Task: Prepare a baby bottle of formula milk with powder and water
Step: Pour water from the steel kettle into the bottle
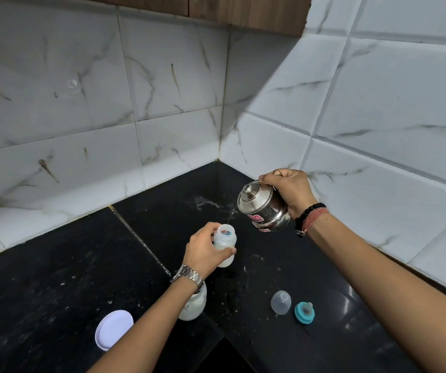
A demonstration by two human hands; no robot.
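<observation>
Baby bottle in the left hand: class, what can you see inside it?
Through the open neck of the baby bottle a thin stream of water falls from the steel kettle. The left hand covers much of the side, so the fill level is hidden.

Left hand [208,251] reaches forward from the lower centre, fingers and thumb curled round what it holds, a metal watch on the wrist. Right hand [289,190] is higher and further out, knuckles up, fingers clenched, wrist bent downward, beaded and thread bracelets on it.
</observation>
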